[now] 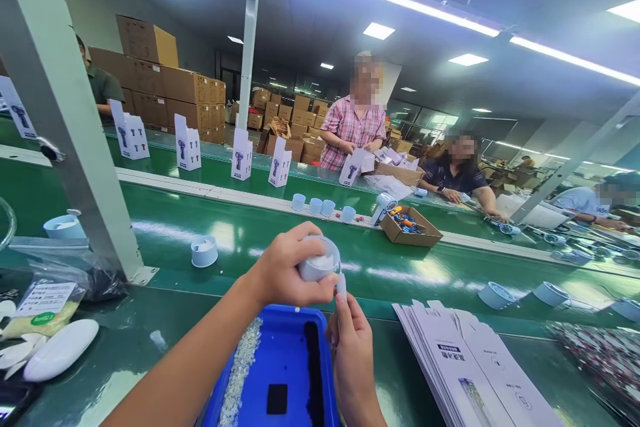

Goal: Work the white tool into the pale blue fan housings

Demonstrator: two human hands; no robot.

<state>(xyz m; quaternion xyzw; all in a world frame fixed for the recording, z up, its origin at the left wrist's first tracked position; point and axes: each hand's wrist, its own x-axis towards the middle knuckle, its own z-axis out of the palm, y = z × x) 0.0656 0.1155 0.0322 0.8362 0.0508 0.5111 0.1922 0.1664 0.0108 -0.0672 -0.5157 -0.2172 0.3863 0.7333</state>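
Observation:
My left hand (pixel 283 270) is closed around a pale blue, round, cup-like plastic part (pixel 316 269), tilted so that a white piece shows inside it. Close against its right side, my right hand (pixel 354 343) pinches a narrow, pale piece (pixel 341 284) between thumb and fingers. I cannot tell whether this piece is joined to the cup-like part. Below both hands lies a blue tray (pixel 280 353), with small whitish bits along its left side, a black strip along its right and a dark square on its floor.
A similar blue cup (pixel 204 252) sits on the green conveyor (pixel 250 240). Printed flat cartons (pixel 465 360) are stacked at right. Bagged parts (pixel 47 307) lie left, by a metal post (pixel 75 113). Across the belt are upright boxes (pixel 187 147), a cardboard tray (pixel 413 233) and co-workers.

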